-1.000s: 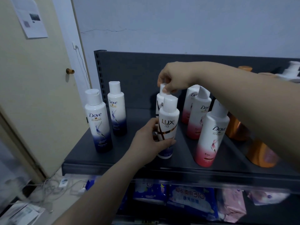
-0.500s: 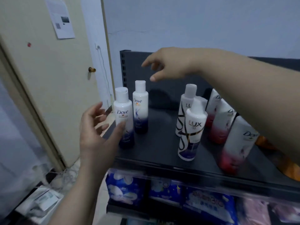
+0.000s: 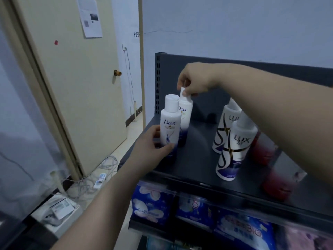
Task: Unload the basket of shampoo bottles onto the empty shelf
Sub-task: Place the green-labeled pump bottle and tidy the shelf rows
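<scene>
Two white and blue Dove bottles stand at the left end of the dark shelf (image 3: 196, 159). My left hand (image 3: 150, 147) is wrapped around the lower body of the front Dove bottle (image 3: 170, 123). My right hand (image 3: 195, 80) pinches the cap of the rear Dove bottle (image 3: 185, 112), which tilts slightly. Two white LUX bottles stand to the right, the front LUX bottle (image 3: 236, 150) before the rear LUX bottle (image 3: 226, 123). Red and white bottles (image 3: 277, 184) further right are mostly hidden by my right forearm. The basket is out of view.
A cream door (image 3: 72, 87) with a knob stands left of the shelf. Cables and a power strip (image 3: 100, 179) lie on the floor. Blue packets (image 3: 153, 204) fill the lower shelf. The shelf's back panel (image 3: 207, 73) rises behind the bottles.
Both hands let go of the LUX bottles, swung left with open fingers, and now grip the two Dove bottles. The camera turned left.
</scene>
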